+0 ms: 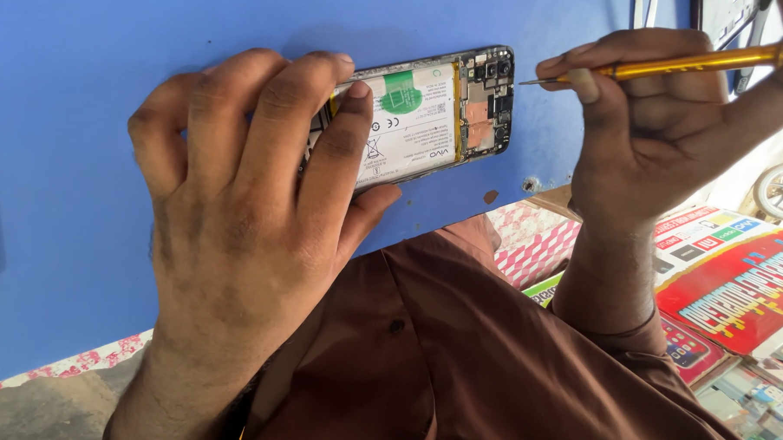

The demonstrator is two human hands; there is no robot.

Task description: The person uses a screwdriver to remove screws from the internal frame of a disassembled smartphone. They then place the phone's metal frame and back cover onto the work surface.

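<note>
On the left, the left hand (235,199) lies spread over an opened phone (422,115), fingers draped across its near end and the thumb tucked along its lower edge, pinning it flat against a blue work surface (60,171). The phone has its back cover off: a white battery (405,120) with a green patch fills the middle, and the dark circuit board (489,95) with camera parts shows at the far end. Just beyond that end, the right hand (657,124) is curled, pinching a slim gold screwdriver (690,62) between thumb and fingers, its fine tip level and just beside the phone's board end, not quite touching. Below, brown sleeves (465,347) cover both arms, and colourful printed packets (741,286) lie at the lower right
</note>
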